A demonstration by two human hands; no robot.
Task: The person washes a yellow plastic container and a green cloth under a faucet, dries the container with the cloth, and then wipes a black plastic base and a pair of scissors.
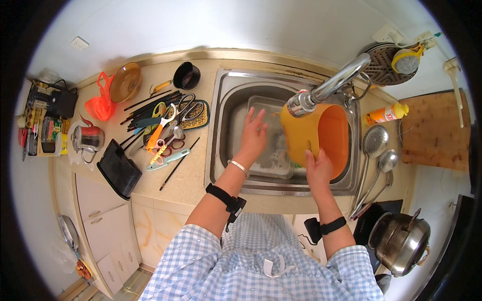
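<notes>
My right hand (pixel 319 170) grips the rim of an orange plastic container (pixel 301 137), which is tilted on its side over the right half of the steel sink (pixel 235 88). Its open mouth faces right. Above the container hangs the chrome faucet (pixel 320 94). My left hand (pixel 254 135) is over the left part of the basin, fingers apart, holding nothing. Below it in the basin lies a clear rectangular tray (pixel 265 160) with some foam or water in it. Part of the tray is hidden behind the container.
Left of the sink lie scissors (pixel 192 109), peelers, a sheathed knife (pixel 168 159) and chopsticks (pixel 180 163), with a black holder (pixel 119 169). Steel ladles (pixel 388 160), a detergent bottle (pixel 386 114), a wooden cutting board (pixel 433 131) and a steel pot (pixel 403 240) stand at the right.
</notes>
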